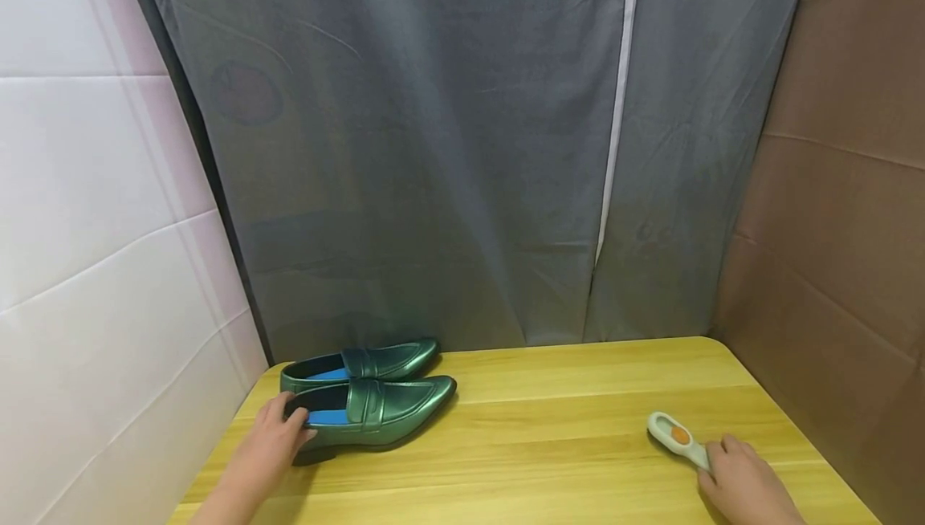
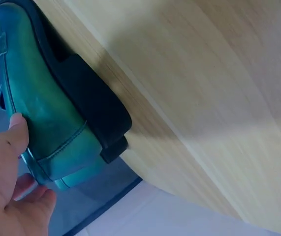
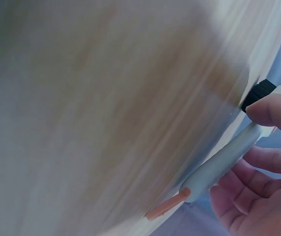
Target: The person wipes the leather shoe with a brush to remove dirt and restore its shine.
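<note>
My left hand (image 1: 267,445) pinches the back rim of the nearer metallic-green loafer (image 1: 415,403), thumb on the outer side and fingers at the heel. In the left wrist view the dark heel block (image 2: 101,105) of this loafer shows. Right behind it, the matching loafer (image 1: 401,358) points the same way, toe to the right. Both have blue insoles. At the table's right, my right hand (image 1: 747,481) holds a pale brush (image 1: 695,453) with an orange oval. The right wrist view shows its black bristles (image 3: 259,93) by the thumb and an orange strap (image 3: 169,204) at the handle's end.
Both shoes and the brush are at a wood-grain table (image 1: 535,445) with rounded back corners. A grey curtain (image 1: 448,148) hangs behind its back edge. White panelling (image 1: 108,268) stands on the left and a brown one (image 1: 831,212) on the right.
</note>
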`<state>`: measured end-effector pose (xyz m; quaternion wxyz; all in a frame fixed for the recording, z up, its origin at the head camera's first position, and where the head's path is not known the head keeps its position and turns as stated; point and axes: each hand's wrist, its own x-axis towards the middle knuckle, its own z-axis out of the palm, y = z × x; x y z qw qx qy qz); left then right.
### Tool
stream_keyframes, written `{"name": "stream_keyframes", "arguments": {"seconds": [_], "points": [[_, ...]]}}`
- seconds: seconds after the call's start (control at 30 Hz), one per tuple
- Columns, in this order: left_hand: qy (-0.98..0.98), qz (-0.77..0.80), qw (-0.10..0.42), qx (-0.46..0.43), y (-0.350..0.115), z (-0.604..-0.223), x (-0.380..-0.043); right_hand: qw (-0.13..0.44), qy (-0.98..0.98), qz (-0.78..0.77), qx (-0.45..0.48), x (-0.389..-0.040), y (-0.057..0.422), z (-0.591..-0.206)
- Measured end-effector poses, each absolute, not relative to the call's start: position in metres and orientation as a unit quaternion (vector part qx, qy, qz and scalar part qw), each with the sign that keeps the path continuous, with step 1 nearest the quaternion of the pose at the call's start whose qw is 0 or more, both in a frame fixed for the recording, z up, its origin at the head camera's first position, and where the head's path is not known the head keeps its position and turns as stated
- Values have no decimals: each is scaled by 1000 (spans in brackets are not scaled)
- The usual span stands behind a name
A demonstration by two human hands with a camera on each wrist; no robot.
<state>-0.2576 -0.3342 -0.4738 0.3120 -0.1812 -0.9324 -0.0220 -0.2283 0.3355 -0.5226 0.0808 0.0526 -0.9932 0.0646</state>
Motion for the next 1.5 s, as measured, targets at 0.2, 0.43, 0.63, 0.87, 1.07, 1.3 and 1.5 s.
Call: {"name": "stream_keyframes", "arguments": {"seconds": [0.2,0.43,0.63,0.87,1.07,1.3,1.5], "points": [[-956,-55,250,-144,-340,-470,-258,80,-993,73,52,-228,337,-523],[-967,-80,210,-124,-344,-468,-258,60,-991,115,43,-229,335,-521],[-959,-95,232,-137,-341,-466,-259,15,-983,185,6,-230,336,-522],[-960,-107,224,-129,-341,-464,-259,-4,-977,212,-3,-230,335,-521],[-960,-106,219,-138,-343,-469,-261,17,-976,215,-2,-228,332,-520],[-948,-101,258,-157,-339,-474,-259,40,-979,198,5,-225,330,-519],[-957,-112,223,-146,-332,-472,-259,50,-979,199,13,-223,327,-516]]}}
